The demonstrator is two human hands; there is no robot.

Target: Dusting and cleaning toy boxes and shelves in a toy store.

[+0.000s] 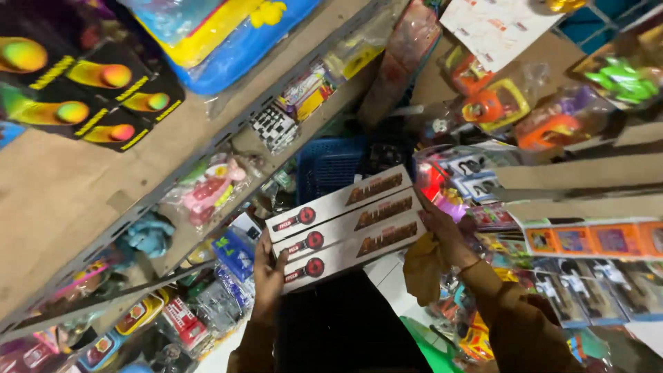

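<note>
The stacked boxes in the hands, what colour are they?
The boxes are white, with red-and-black marks; head view.

One view only on my feed, the head camera, so no second view shares any of this scene. It sits above and behind the person's forearms and looks forward and down a narrow shop aisle. The frame is rolled: the grey metal shelf rail (207,155) runs diagonally from lower left to upper centre. Shelving crowds both sides, close to the lens. The left hand (268,266) and right hand (442,228) sit in the lower middle, near the camera, on the ends of three stacked white boxes (345,228). A strip of pale floor (387,276) shows below.
</note>
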